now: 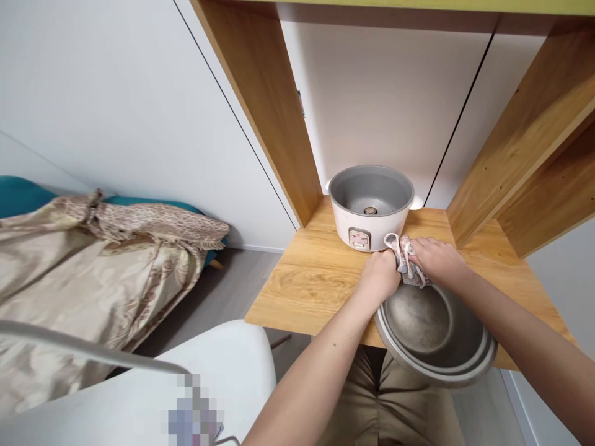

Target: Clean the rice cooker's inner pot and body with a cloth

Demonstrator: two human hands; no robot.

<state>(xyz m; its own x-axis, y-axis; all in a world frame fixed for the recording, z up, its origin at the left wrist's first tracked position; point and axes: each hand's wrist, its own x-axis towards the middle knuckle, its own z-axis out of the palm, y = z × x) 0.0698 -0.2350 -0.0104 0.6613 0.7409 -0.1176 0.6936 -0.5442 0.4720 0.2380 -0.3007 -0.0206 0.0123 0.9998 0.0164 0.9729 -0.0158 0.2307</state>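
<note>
On the wooden desk stands a white rice cooker body (346,223), lidless, its grey inside and round centre plate showing. In front of it, both hands bunch up a small patterned cloth with white cords (409,263). My left hand (381,275) is a closed fist at the cloth's left side. Fingers of my right hand (437,260) are wrapped round its right side. Just below the hands, a round grey metal pot (418,319) with a wide rim tilts towards me, partly over the desk's front edge. My right forearm covers some of its rim.
Wooden uprights (260,105) rise from the desk (297,285) on both sides, under a green-edged shelf (418,5). A white chair (232,359) stands at the lower left. Beyond it, a beige patterned cover (93,279) lies over teal furniture.
</note>
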